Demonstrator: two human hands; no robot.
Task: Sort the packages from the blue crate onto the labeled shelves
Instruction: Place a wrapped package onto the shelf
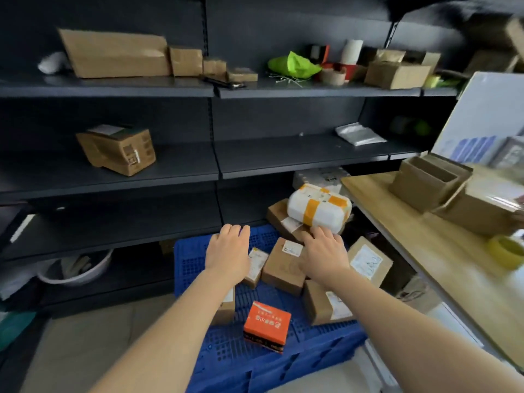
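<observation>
Head view: blue crate [195, 268] on floor before dark shelves [127, 177]; small brown boxes [283, 269] and an orange box [266, 326] inside. Left hand [228, 251] hovers over crate's far side, fingers loosely bent, holding nothing. Right hand [323, 252] outstretched, ungripping, fingertips touching white orange-taped parcel [319, 207] stacked on a carton [279, 215] at far right corner.

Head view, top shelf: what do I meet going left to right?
Large brown cardboard box → smaller brown cardboard box → bright green crumpled bag → brown tape roll → open brown cardboard box.
</observation>
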